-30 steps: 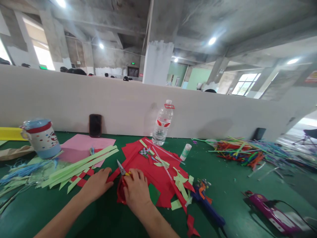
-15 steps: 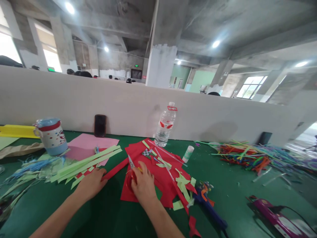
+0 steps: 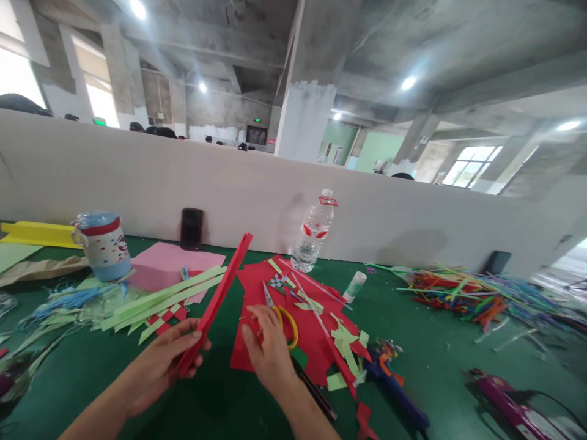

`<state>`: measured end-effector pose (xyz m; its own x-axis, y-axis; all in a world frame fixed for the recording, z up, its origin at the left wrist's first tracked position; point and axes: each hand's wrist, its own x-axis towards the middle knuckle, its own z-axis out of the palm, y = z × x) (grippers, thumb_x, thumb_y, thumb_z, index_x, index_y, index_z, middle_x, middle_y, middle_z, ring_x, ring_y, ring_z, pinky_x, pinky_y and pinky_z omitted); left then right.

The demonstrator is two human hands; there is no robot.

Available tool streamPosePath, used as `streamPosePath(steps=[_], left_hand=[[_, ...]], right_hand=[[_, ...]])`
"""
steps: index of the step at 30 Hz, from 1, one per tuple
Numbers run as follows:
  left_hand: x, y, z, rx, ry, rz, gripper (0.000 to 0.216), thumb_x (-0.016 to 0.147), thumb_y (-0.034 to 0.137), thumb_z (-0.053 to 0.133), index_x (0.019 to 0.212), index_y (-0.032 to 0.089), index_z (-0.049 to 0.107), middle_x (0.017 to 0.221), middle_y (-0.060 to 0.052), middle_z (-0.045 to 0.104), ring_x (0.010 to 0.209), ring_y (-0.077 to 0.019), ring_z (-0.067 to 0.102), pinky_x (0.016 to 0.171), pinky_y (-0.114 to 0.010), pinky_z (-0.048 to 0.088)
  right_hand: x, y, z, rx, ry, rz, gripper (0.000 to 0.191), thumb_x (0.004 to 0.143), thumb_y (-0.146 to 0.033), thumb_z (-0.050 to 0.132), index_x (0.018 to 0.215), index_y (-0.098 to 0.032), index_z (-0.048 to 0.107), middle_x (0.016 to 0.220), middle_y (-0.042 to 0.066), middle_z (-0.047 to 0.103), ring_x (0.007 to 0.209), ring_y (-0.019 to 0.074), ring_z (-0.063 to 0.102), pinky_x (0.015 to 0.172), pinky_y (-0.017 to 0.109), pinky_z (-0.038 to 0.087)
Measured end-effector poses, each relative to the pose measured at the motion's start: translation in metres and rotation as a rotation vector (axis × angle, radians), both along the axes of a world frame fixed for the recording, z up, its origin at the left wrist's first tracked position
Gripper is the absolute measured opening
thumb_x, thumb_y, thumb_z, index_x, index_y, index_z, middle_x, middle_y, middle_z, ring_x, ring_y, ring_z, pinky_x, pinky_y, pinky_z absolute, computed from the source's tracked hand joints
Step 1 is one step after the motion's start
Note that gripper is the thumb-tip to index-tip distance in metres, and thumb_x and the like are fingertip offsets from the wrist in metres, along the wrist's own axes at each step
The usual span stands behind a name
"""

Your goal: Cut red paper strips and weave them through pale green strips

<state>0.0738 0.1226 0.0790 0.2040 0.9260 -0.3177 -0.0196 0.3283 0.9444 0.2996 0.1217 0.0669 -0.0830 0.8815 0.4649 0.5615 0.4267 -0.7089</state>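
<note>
Left hand (image 3: 160, 360): closed around the near end of the strip, thumb over one face, fingers wrapped behind.
Strip (image 3: 224, 292): red, narrow, straight; it looks lifted off the table (image 3: 220, 406), its far end showing against the low wall (image 3: 137, 183).
Long axis: slanting from the left hand to the far right, most of its length free beyond the grip.
Nearer hand: the left, which has it; the right is beside it, apart from it, with a gap of table between.
Right hand (image 3: 271, 351): gripping nothing I can make out, fingers half bent, thumb apart; whether it touches the scissors I cannot tell.
Scissors (image 3: 294, 330): at the right hand's fingers, yellow handle to the right, blades pointing far and slightly left.
Red sheets (image 3: 242, 353): spread under the scissors, right of the strip.
Green strips (image 3: 169, 294): left of the strip, lying roughly along the same slant.
Bottle (image 3: 313, 235): upright on the far side, by the wall.
Glue stick (image 3: 354, 286): right of the bottle, leaning slightly.
</note>
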Motion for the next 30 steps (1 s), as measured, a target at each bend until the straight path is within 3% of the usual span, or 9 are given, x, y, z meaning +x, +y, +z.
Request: streamPosePath(steps=[2, 4, 6, 9, 15, 19, 24, 30], left_hand=[[0.009, -0.009, -0.001, -0.055, -0.105, -0.005, 0.063, 0.066, 0.062, 0.078, 0.112, 0.025, 0.055, 0.09, -0.004, 0.073, 0.07, -0.0172, 0.068, 0.064, -0.03, 0.054], [0.017, -0.015, -0.004, -0.099, -0.179, -0.03, 0.063, 0.066, 0.06, 0.08, 0.112, 0.024, 0.058, 0.089, -0.003, 0.073, 0.069, -0.0161, 0.067, 0.064, -0.029, 0.053], [0.022, -0.019, -0.007, -0.134, -0.229, -0.068, 0.061, 0.067, 0.059, 0.081, 0.112, 0.023, 0.06, 0.087, -0.003, 0.073, 0.07, -0.0163, 0.067, 0.063, -0.028, 0.053], [0.026, -0.024, -0.012, -0.179, -0.287, -0.082, 0.062, 0.069, 0.059, 0.079, 0.115, 0.022, 0.062, 0.088, -0.003, 0.073, 0.072, -0.0173, 0.068, 0.065, -0.03, 0.054], [0.026, -0.028, -0.015, -0.227, -0.263, 0.055, 0.071, 0.065, 0.062, 0.08, 0.12, 0.021, 0.062, 0.086, -0.002, 0.075, 0.075, -0.0218, 0.071, 0.068, -0.034, 0.058], [0.024, -0.029, -0.016, -0.26, -0.256, 0.062, 0.071, 0.066, 0.062, 0.079, 0.122, 0.021, 0.062, 0.084, -0.001, 0.076, 0.075, -0.0241, 0.073, 0.069, -0.035, 0.058], [0.02, -0.025, -0.012, -0.193, -0.252, -0.119, 0.063, 0.072, 0.063, 0.075, 0.12, 0.024, 0.064, 0.092, -0.001, 0.076, 0.079, -0.0224, 0.072, 0.072, -0.032, 0.056], [0.019, -0.023, -0.012, -0.004, -0.202, -0.322, 0.049, 0.082, 0.061, 0.066, 0.114, 0.024, 0.068, 0.103, -0.001, 0.074, 0.093, -0.0194, 0.067, 0.092, -0.033, 0.051]], right_hand=[[-0.013, -0.006, -0.004, -0.191, 0.294, 0.18, 0.04, 0.097, -0.044, 0.05, 0.128, -0.018, 0.052, 0.112, 0.012, 0.063, 0.09, 0.0212, 0.065, 0.071, 0.032, 0.055], [-0.022, -0.011, -0.008, -0.346, 0.487, 0.312, 0.044, 0.095, -0.053, 0.053, 0.122, -0.017, 0.053, 0.097, 0.007, 0.063, 0.072, 0.0156, 0.062, 0.058, 0.025, 0.05], [-0.026, -0.013, -0.01, -0.408, 0.585, 0.347, 0.041, 0.093, -0.055, 0.057, 0.109, -0.017, 0.058, 0.083, 0.001, 0.059, 0.065, 0.0121, 0.055, 0.057, 0.022, 0.046], [-0.027, -0.012, -0.01, -0.439, 0.658, 0.278, 0.038, 0.09, -0.054, 0.064, 0.095, -0.017, 0.06, 0.077, -0.002, 0.056, 0.066, 0.0117, 0.05, 0.06, 0.022, 0.043], [-0.022, -0.006, -0.012, -0.527, 0.642, 0.209, 0.039, 0.087, -0.055, 0.065, 0.08, -0.017, 0.058, 0.064, -0.004, 0.049, 0.056, 0.0102, 0.041, 0.052, 0.022, 0.034], [-0.022, -0.005, -0.012, -0.557, 0.578, 0.183, 0.039, 0.087, -0.054, 0.063, 0.077, -0.017, 0.057, 0.06, -0.005, 0.049, 0.054, 0.0103, 0.041, 0.051, 0.022, 0.033], [-0.024, -0.008, -0.011, -0.6, 0.526, 0.193, 0.042, 0.087, -0.058, 0.061, 0.075, -0.019, 0.052, 0.06, -0.005, 0.048, 0.054, 0.0114, 0.044, 0.052, 0.023, 0.035], [-0.024, -0.011, -0.008, -0.549, 0.484, 0.22, 0.044, 0.091, -0.058, 0.054, 0.07, -0.021, 0.042, 0.064, -0.006, 0.037, 0.059, 0.0108, 0.034, 0.055, 0.023, 0.032]])
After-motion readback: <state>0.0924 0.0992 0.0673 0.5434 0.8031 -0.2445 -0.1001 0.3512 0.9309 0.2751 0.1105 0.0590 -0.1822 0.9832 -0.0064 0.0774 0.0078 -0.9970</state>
